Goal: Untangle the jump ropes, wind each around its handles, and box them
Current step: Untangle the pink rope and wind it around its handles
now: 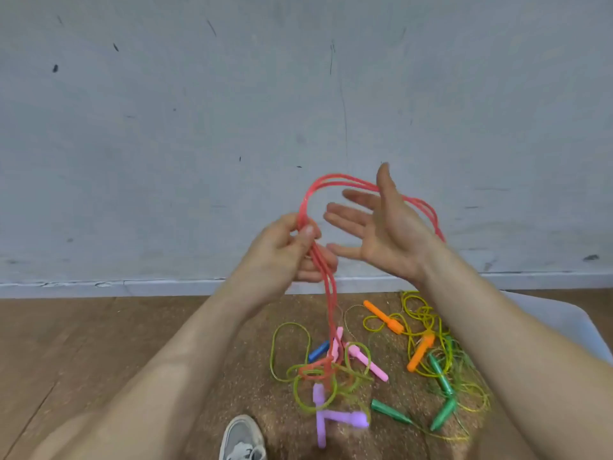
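The person is working on the untangling step, taking the glossy red plastic jump rope [331, 179] out of the heap. The left grip [292, 250] is pinching several red strands together between thumb and fingers. The right grip [381, 234] is released, palm up with fingers spread, and the red loops are arching from the left grip over and behind it. Below the left grip the strands are hanging down to the pale pink plastic handles [368, 361], which are lying on the brown speckled floor mat [258, 386] among thin yellow-green cords [290, 325]. The purple handles [335, 418], orange handles [384, 317], green handles [441, 376] and a blue handle [319, 350] are lying in the same tangle.

The next move is probably calling for lifting the pink handles free of the yellow-green loops before winding the red coils around them. A pale flat-sided object [564, 323] is showing at the right edge; whether it is the box cannot be told.
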